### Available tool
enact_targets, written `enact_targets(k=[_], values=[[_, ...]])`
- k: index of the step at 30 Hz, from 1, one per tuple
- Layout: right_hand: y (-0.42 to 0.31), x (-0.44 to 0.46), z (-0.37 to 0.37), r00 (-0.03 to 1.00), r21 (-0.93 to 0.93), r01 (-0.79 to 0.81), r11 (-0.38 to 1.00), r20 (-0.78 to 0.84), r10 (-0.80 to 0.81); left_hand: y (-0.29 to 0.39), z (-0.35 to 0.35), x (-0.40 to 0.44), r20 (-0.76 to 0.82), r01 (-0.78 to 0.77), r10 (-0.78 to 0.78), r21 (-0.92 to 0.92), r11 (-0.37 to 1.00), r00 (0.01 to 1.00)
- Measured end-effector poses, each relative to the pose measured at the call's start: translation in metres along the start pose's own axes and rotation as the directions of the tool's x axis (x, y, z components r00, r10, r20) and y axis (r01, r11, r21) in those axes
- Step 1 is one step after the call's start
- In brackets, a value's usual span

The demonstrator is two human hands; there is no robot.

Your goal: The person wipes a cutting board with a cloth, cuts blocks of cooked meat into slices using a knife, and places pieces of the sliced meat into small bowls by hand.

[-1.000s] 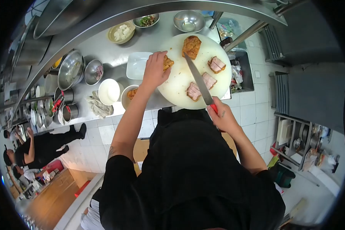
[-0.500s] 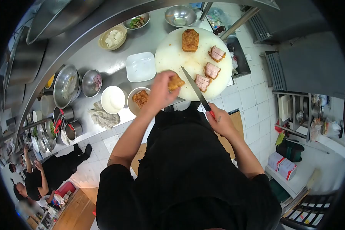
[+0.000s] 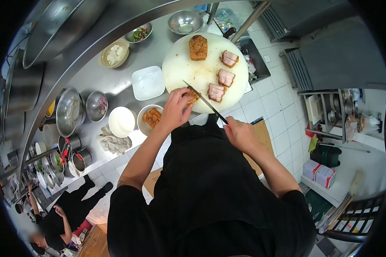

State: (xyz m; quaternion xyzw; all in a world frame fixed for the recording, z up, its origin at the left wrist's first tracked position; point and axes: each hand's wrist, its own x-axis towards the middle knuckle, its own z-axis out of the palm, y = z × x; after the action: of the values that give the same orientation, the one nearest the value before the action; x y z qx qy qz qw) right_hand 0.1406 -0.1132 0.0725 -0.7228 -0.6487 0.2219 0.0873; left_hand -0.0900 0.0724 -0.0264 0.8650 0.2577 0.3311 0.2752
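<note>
My left hand (image 3: 176,108) presses a browned piece of pork (image 3: 194,97) onto the near edge of the round white cutting board (image 3: 178,64). In my right hand (image 3: 239,132) is the handle of a long knife (image 3: 208,103), its blade lying across the top of that piece beside my left fingertips. Whether the edge has cut in, I cannot tell. Along the board's right side sit pale sliced pork portions, one of them (image 3: 226,77) in the middle. A larger browned block of pork (image 3: 198,48) stands at the far side.
Left of the board are a square white dish (image 3: 148,76), a bowl of browned pieces (image 3: 140,121), a white bowl (image 3: 116,116) and a crumpled cloth (image 3: 114,143). Metal bowls (image 3: 185,17) stand farther back. A second handle (image 3: 230,32) juts past the board. Another person (image 3: 68,210) is at lower left.
The knife has swung left onto the piece under my left hand, which is now set down near the board's edge. The whole view has shifted slightly.
</note>
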Motion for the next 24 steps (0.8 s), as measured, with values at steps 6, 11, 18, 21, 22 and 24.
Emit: enact_targets(k=[6, 11, 18, 21, 22, 24], values=[[-0.014, -0.004, -0.038, 0.989, -0.062, 0.012, 0.998, 0.145, -0.003, -0.004, -0.001, 0.007, 0.023, -0.007, 0.008, -0.051, 0.999, 1.0], [-0.022, 0.078, 0.003, 0.983, -0.044, 0.02, 0.999, 0.184, -0.012, -0.007, 0.003, 0.005, 0.004, -0.021, 0.022, -0.047, 0.999, 1.0], [-0.029, 0.052, -0.028, 0.962, -0.035, -0.057, 0.998, 0.267, 0.064, -0.009, 0.005, 0.005, -0.027, -0.006, 0.005, -0.054, 0.999, 1.0], [-0.007, 0.056, 0.02, 0.973, 0.012, -0.053, 0.999, 0.227, 0.049, -0.009, 0.005, 0.003, -0.026, -0.015, 0.014, -0.058, 0.998, 1.0], [0.001, 0.063, 0.037, 0.993, 0.065, -0.003, 0.998, 0.115, -0.004, -0.01, 0.005, 0.004, -0.024, -0.014, 0.012, -0.056, 0.998, 1.0], [-0.003, 0.078, 0.036, 0.993, 0.074, 0.009, 0.997, 0.114, -0.017, -0.011, 0.005, 0.005, -0.03, -0.026, 0.025, -0.051, 0.998, 0.999]])
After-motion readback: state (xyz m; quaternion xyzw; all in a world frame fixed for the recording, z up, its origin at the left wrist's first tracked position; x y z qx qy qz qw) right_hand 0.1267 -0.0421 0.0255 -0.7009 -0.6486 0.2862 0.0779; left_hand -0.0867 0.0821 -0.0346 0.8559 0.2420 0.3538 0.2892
